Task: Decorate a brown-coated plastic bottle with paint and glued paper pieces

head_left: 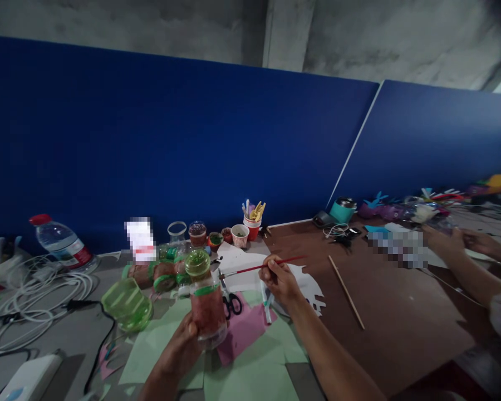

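My left hand (182,349) is wrapped round a small plastic bottle (206,303) painted brownish red, with a green band and a translucent green top. It holds the bottle upright above green and pink paper sheets (250,356). My right hand (279,278) pinches a thin red-handled paintbrush (262,267), whose tip points left toward the bottle's upper part. Black-handled scissors (230,301) lie just behind the bottle. A green plastic bottle piece (127,305) lies to the left.
Small paint cups (215,238) and a red cup of tools (253,225) stand by the blue partition. A water bottle (62,244) and white cables (37,289) lie at left. A wooden stick (345,291) rests on the brown table. Another person's hands (463,240) work at right.
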The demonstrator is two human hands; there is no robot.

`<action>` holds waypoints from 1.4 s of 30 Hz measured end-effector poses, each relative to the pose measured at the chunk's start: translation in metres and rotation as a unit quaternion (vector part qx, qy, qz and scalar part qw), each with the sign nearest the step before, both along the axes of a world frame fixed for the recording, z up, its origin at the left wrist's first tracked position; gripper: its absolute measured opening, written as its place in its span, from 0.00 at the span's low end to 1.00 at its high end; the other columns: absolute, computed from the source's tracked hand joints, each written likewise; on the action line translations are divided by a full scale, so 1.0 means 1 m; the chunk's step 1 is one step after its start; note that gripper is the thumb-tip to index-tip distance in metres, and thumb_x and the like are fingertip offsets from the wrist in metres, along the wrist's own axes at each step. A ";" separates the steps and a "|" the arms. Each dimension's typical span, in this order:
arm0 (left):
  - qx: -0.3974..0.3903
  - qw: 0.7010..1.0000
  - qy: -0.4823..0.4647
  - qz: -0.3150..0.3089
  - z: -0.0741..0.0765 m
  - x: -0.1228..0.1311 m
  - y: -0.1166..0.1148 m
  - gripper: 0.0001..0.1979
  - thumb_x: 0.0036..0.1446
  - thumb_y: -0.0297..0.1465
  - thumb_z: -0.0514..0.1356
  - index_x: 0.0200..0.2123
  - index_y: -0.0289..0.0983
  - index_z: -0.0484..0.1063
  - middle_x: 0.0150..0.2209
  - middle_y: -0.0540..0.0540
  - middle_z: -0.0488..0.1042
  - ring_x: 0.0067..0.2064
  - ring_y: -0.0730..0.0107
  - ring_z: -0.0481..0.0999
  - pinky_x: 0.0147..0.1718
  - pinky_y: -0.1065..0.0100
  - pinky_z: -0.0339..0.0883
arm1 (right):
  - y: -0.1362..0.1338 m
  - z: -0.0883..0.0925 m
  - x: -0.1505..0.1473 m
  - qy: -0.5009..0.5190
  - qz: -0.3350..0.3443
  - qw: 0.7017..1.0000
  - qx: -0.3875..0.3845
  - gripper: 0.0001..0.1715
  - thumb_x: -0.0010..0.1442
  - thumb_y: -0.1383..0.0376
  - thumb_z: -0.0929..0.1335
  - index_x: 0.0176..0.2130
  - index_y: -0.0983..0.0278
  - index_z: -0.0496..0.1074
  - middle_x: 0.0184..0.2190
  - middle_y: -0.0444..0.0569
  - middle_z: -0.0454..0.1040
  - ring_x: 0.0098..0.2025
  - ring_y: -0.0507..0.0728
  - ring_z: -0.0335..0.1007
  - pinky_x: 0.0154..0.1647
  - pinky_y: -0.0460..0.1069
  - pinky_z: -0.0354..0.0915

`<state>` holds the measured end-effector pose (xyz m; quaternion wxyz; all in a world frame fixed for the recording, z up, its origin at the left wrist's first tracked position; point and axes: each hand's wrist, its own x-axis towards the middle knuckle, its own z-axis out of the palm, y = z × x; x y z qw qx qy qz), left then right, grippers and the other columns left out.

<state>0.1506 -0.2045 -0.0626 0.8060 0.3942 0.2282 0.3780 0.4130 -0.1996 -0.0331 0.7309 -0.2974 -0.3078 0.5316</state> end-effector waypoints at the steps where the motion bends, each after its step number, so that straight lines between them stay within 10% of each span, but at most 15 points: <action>1: 0.003 1.000 -0.005 0.003 0.002 0.001 0.000 0.28 0.42 0.48 0.68 0.45 0.40 0.78 0.47 0.40 0.78 0.49 0.48 0.75 0.51 0.53 0.64 | 0.000 0.000 0.000 0.003 -0.002 1.000 0.000 0.14 0.49 0.57 0.75 0.26 0.62 0.70 0.13 0.39 0.63 0.18 0.48 0.54 0.20 0.44 0.52; 11: 0.012 0.999 -0.027 0.016 0.007 0.009 -0.002 0.30 0.45 0.45 0.68 0.52 0.41 0.73 0.56 0.40 0.72 0.61 0.44 0.64 0.56 0.52 0.60 | -0.003 -0.001 0.000 -0.028 -0.005 1.000 -0.001 0.14 0.50 0.57 0.74 0.28 0.63 0.71 0.14 0.40 0.63 0.19 0.48 0.54 0.19 0.43 0.45; 29: 0.051 0.981 0.118 0.145 -0.006 0.015 0.012 0.23 0.45 0.39 0.70 0.44 0.35 0.77 0.46 0.37 0.79 0.50 0.46 0.75 0.53 0.54 0.63 | -0.005 -0.002 0.000 -0.022 0.014 1.000 0.016 0.14 0.52 0.56 0.73 0.27 0.63 0.70 0.13 0.41 0.65 0.19 0.49 0.56 0.22 0.45 0.50; 42: -0.030 0.995 -0.097 -0.013 -0.006 0.003 0.011 0.15 0.59 0.36 0.59 0.48 0.39 0.76 0.49 0.42 0.78 0.51 0.54 0.76 0.50 0.57 0.67 | -0.002 -0.003 0.005 0.071 0.053 0.996 0.019 0.11 0.53 0.60 0.72 0.27 0.63 0.71 0.13 0.38 0.63 0.14 0.45 0.46 0.21 0.44 0.53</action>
